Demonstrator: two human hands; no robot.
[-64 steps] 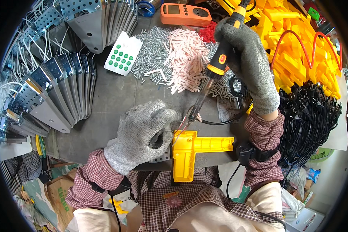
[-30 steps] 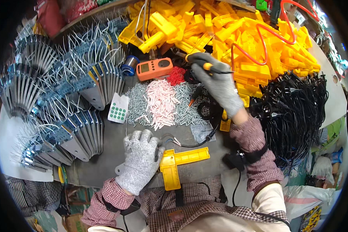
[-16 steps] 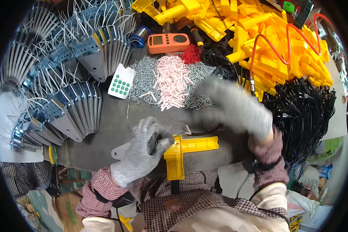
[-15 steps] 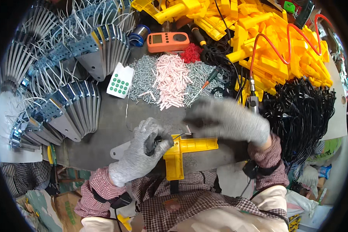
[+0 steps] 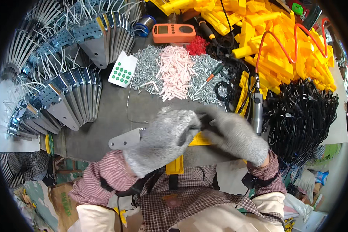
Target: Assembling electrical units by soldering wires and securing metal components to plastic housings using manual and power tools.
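On grey workbench (image 5: 104,127), gloved hands (image 5: 162,141) cover yellow part (image 5: 176,166).

Light: bright and even from above, colours strong on the yellow plastic parts (image 5: 282,50).
Shadows: soft and short, darkest under the left hand (image 5: 164,139) and right hand (image 5: 236,135).
Glare: mild sheen on the stacked metal brackets (image 5: 104,34).
Blur: both gloved hands are smeared; the bench is sharp.
Edges: fisheye bend toward the rim, black corners.

Grey knit gloves, red checked sleeves, cream apron.
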